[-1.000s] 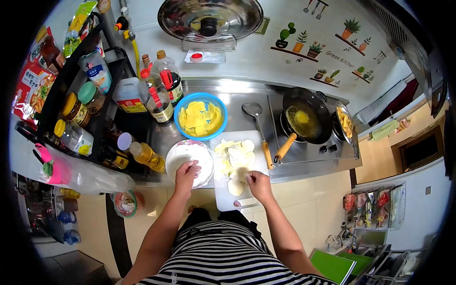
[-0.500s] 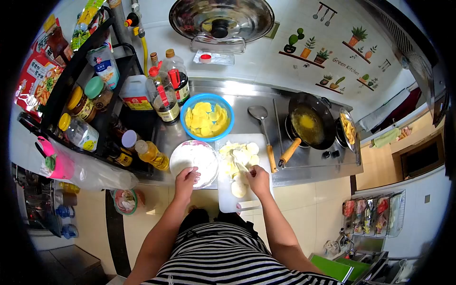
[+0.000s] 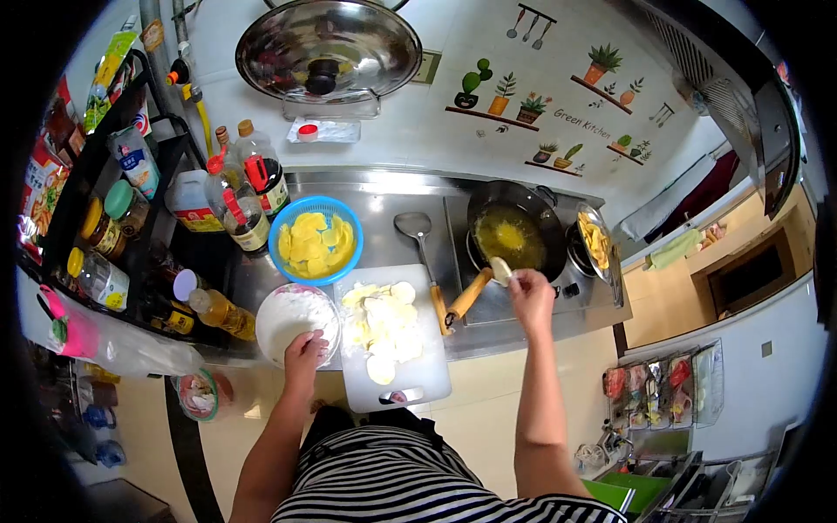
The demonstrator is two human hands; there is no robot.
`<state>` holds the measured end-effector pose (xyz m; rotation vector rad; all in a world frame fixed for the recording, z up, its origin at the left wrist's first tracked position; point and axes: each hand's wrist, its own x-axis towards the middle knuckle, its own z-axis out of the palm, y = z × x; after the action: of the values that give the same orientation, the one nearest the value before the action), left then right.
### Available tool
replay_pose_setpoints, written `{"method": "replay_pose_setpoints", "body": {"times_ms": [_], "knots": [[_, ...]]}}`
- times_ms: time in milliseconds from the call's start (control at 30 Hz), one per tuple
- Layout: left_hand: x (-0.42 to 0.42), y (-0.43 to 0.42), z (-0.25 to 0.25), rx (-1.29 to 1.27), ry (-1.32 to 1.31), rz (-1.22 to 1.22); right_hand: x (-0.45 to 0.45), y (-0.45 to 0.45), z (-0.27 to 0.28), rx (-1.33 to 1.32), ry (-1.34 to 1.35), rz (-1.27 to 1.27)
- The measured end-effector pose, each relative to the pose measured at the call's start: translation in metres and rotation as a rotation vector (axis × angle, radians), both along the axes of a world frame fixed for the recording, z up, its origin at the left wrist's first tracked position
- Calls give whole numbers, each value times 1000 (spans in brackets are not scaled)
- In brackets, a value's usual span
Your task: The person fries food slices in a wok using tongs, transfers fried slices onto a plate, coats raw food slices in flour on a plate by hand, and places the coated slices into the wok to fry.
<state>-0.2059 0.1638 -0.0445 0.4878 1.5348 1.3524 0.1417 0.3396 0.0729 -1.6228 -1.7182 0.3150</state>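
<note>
Pinched in my right hand (image 3: 531, 301) is a pale coated slice (image 3: 500, 271), held by the near edge of the black wok (image 3: 534, 212), which has yellow oil in it. My left hand (image 3: 304, 351) is at the near right rim of the bowl of white powder (image 3: 296, 318); its fingers are curled together, and whether they hold anything is too small to tell. Between the hands lies a white cutting board (image 3: 410, 388) bearing several whitish slices (image 3: 384, 327). A blue basket (image 3: 352, 264) of yellow slices (image 3: 314, 244) sits behind the bowl.
A ladle (image 3: 413, 227) with a wooden handle lies left of the stove. A plate of fried pieces (image 3: 594, 240) is right of the wok. Sauce bottles (image 3: 240, 209) and a black rack (image 3: 144, 257) are at the left, and a large lid (image 3: 327, 52) leans against the wall.
My right hand has moved from the cutting board up and right to the wok with a slice. My left hand remains by the powder bowl. The whole view has shifted.
</note>
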Motion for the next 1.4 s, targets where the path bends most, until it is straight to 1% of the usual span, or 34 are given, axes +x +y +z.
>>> {"method": "replay_pose_setpoints", "body": {"times_ms": [33,67,133,233,333,367,400,467,533,600,667,733,800,867,900,933,967,1000,1033,1067,1100,1133,1167,1200,1233,1267,1300,1367,1400], "knots": [[2,0,-4,3,0,6,15,19,-3,-25,-6,-2],[3,0,-9,8,7,8,26,36,-4,-84,-90,-35],[6,-3,-11,12,22,28,48,69,-20,-68,-236,25],[8,-10,-8,12,11,67,55,102,-33,-219,-557,-20],[10,-18,-4,29,16,125,63,127,-57,-250,-552,-19],[10,-21,-3,34,0,140,69,134,-64,-231,-593,18],[9,-23,-2,41,-16,151,69,132,-64,-234,-590,13],[6,-25,-2,8,13,128,68,118,-48,79,-348,2],[3,-25,-3,-26,39,102,61,90,-13,130,-279,-6],[1,-25,-5,21,-17,84,54,49,20,125,-100,-5],[0,-20,-6,29,-26,51,45,5,46,79,-98,-26],[0,-16,-3,26,-34,25,48,-29,32,98,-83,-7],[2,-13,4,31,35,-15,39,-64,10,-79,44,48],[-1,-11,-1,35,13,-29,22,-91,-24,-177,72,188],[-1,-11,-4,48,-12,-48,9,-100,-39,-275,158,256],[-1,-11,-5,44,-11,-44,-7,-106,-51,-303,75,308],[-2,-11,-5,40,-16,-49,-31,-112,-56,-397,141,267],[-2,-12,-5,37,-21,-53,-48,-111,-65,-366,69,353],[-2,-15,-4,35,-20,-50,-65,-109,-79,-344,82,376],[-3,-17,-3,24,0,-65,-85,-106,-77,-372,46,372],[-4,-18,-2,13,21,-81,-96,-97,-101,-285,-12,374],[-5,-20,-2,13,23,-75,-111,-89,-111,-201,31,376],[-7,-23,-2,14,11,-72,-124,-82,-115,-195,26,380],[-8,-27,-2,15,-1,-69,-136,-75,-117,-224,-41,364],[-9,-30,-2,15,1,-63,-147,-69,-122,-170,-54,351],[-10,-32,-2,7,1,-45,-156,-64,-127,-114,-67,340],[-12,-35,-2,-2,1,-27,-160,-57,-137,-112,-65,347],[-17,-41,-2,-3,-6,-25,-162,-45,-156,-130,-209,379],[-20,-43,-2,-4,-15,-31,-162,-44,-154,-129,-208,385]]}}
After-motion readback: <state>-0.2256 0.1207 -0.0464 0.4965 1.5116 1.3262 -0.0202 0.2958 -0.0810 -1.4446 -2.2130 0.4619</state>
